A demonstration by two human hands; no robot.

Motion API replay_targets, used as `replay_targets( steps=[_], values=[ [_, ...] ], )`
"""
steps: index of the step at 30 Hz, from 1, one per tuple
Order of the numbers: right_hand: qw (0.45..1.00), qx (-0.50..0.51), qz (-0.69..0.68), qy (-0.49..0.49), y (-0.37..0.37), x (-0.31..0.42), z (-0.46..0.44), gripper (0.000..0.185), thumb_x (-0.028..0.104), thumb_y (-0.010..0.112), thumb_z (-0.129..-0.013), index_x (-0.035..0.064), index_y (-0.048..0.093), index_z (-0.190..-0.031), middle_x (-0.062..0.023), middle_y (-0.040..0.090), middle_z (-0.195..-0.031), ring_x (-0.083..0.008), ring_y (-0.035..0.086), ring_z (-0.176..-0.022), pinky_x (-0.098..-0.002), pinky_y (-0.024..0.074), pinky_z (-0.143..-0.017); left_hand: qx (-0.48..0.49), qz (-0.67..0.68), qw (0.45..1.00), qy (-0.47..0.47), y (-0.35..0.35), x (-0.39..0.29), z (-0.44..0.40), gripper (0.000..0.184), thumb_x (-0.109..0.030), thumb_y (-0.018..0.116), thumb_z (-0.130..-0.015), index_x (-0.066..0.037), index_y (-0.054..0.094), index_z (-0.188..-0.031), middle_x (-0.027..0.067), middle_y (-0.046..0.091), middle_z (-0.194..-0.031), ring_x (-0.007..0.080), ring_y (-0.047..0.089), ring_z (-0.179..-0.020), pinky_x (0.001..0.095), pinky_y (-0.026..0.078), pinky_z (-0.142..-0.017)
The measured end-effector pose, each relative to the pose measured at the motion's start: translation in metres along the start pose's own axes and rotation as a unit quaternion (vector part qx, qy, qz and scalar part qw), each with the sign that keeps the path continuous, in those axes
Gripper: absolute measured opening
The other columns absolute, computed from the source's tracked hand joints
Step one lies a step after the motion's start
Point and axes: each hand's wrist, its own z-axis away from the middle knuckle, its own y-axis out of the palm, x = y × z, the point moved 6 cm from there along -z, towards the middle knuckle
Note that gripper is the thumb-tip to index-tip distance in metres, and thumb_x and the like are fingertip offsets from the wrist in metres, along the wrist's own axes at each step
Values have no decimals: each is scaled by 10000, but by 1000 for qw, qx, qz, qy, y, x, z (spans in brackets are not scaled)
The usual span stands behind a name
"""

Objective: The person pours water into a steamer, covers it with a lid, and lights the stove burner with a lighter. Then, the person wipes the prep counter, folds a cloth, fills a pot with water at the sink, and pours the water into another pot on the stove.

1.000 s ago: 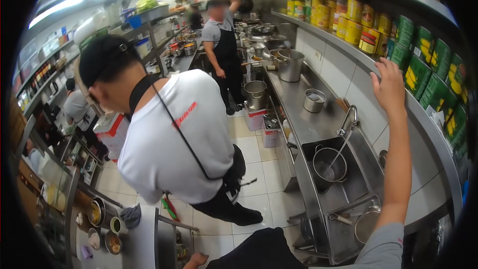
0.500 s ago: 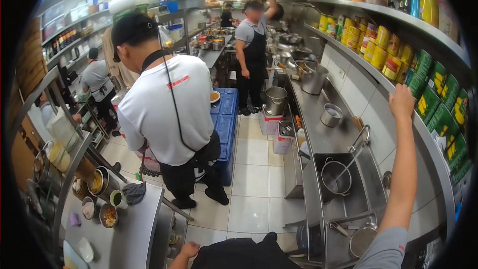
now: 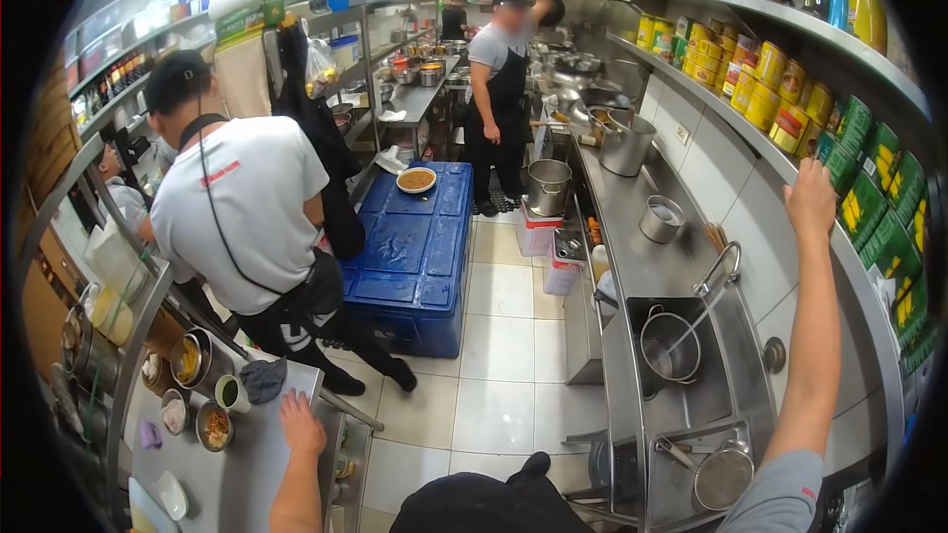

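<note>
My left hand (image 3: 302, 421) lies flat near the edge of the steel table (image 3: 222, 494), fingers apart and nothing in them. Beside it on the tabletop is a crumpled grey cloth (image 3: 264, 381), with a small bowl of brown bits (image 3: 214, 425) and a cup of green liquid (image 3: 232, 394) farther left. High on the right, my right hand (image 3: 811, 197) has its fingers curled over the front edge of the steel shelf (image 3: 760, 143). Green cans (image 3: 877, 227) and yellow cans (image 3: 762, 107) stand on that shelf close to it.
A co-worker in a white shirt (image 3: 242, 197) stands ahead left, beside a blue chest (image 3: 410, 266) bearing a bowl of brown food (image 3: 416, 181). Another person in an apron (image 3: 506, 79) stands farther back. A sink with a pot (image 3: 671, 343) and a strainer (image 3: 724, 480) are at right.
My left hand has come up from beside my body onto the table. My right hand stays on the shelf edge. The white-shirted co-worker has moved left, uncovering more of the blue chest.
</note>
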Motion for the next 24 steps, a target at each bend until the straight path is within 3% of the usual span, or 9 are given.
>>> replay_targets(
  steps=[5,8,15,24],
  values=[
    [1000,13,11,-3,-3,6,1,485,241,865,-784,69,540,-1101,-115,596,-1114,-311,628,-1088,-416,599,-847,117,-20,992,-29,25,22,-2,826,-187,803,-758,-5,403,-1457,178,433,-1475,382,403,-1377,474,361,-1132],
    [999,8,15,-43,14,1,-5,476,230,870,-771,68,553,-1087,-137,620,-1089,-325,652,-1049,-425,595,-835,117,-23,992,-35,36,33,-8,852,-214,825,-742,-12,408,-1457,163,438,-1463,367,405,-1371,458,364,-1127],
    [989,111,28,-97,38,-7,-31,427,136,849,-702,31,590,-1025,-214,707,-972,-395,712,-935,-481,590,-827,87,-42,995,-35,32,24,-25,937,-264,830,-747,-1,360,-1514,177,358,-1567,392,297,-1484,507,275,-1203],
    [980,166,40,-104,38,-2,-39,385,151,837,-705,14,612,-985,-199,714,-947,-413,696,-940,-499,565,-870,54,-19,997,-51,48,26,-27,935,-199,811,-729,16,351,-1513,189,360,-1575,407,291,-1492,522,241,-1220]
  ],
)
